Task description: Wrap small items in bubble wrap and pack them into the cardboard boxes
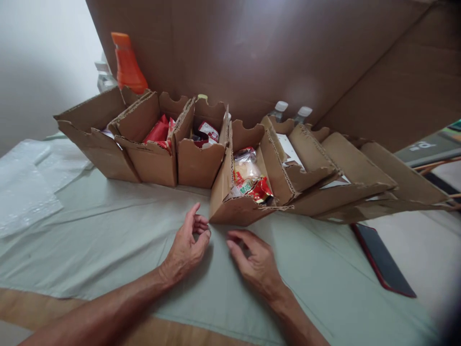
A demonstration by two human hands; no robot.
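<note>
My left hand rests on the pale green cloth, fingers curled loosely inward with nothing visible in them, just left of the front corner of a cardboard box. My right hand lies beside it, fingers bent and slightly apart, empty, just below the same box. That box holds a clear bag of snacks and a red and green packet. Neither hand touches the box.
A row of open cardboard boxes runs across the cloth; one holds red packets, another a red and white packet. An orange bottle and two clear bottles stand behind. A dark phone lies right. A large cardboard sheet backs everything.
</note>
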